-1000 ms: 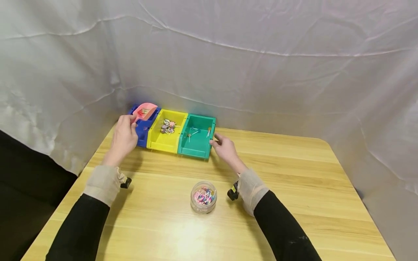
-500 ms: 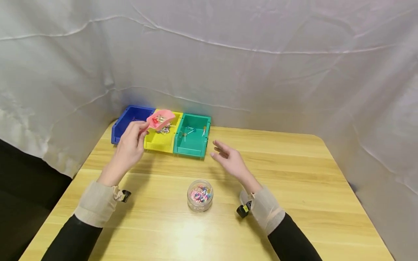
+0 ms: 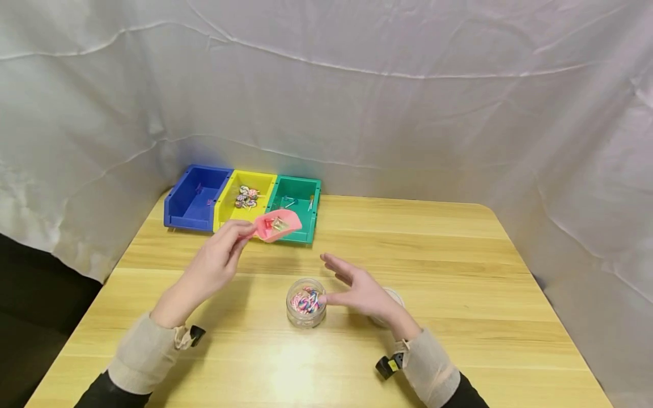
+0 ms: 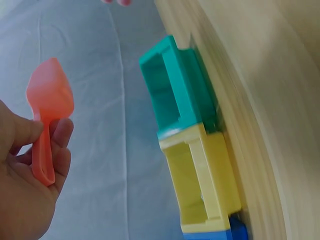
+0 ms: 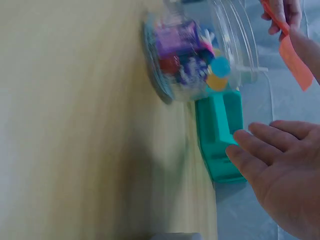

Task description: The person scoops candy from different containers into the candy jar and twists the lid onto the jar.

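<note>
My left hand (image 3: pixel 216 258) grips the handle of a pink scoop (image 4: pixel 52 90), held above the table in front of the bins. Small wrapped pieces, red and gold, lie in the scoop's bowl in the head view. My right hand (image 3: pixel 359 289) has its fingers stretched out and holds nothing. Its thumb tip overlaps the rim of a clear jar (image 3: pixel 306 318) in the head view; whether it touches I cannot tell. Swirled colourful candies (image 3: pixel 305 300) fill the jar, and the right wrist view shows wrapped ones through its wall.
A blue bin (image 3: pixel 189 221), a yellow bin (image 3: pixel 224 212) and a green bin (image 3: pixel 314 209) stand in a row at the back left. Lollipops lie in the yellow and green ones. A round clear lid (image 3: pixel 395 296) is partly hidden behind my right hand.
My left hand has carried the filled scoop from over the blue bin rightward and nearer. My right hand has left the green bin's side and come back beside the jar.
</note>
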